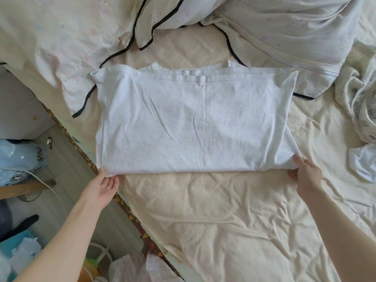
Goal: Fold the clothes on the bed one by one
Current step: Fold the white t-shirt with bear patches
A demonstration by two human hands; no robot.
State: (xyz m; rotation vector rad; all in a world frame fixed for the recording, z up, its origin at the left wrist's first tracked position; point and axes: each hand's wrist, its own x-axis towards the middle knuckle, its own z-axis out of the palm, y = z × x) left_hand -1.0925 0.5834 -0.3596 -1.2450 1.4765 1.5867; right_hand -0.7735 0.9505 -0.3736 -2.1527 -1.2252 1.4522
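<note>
A white speckled T-shirt (193,123) lies folded in half on the cream bed sheet (223,210), its hem lined up near the neckline at the far edge. My left hand (102,186) is at the near-left corner of the fold, thumb on top and fingers under the cloth. My right hand (306,174) pinches the near-right corner, thumb on top of the fabric.
Pillows with dark piping (85,47) and a rumpled quilt (295,31) lie behind the shirt. More crumpled clothes (360,110) sit at the right edge of the bed. The bed's left edge (85,153) drops to a cluttered floor with bags (20,159).
</note>
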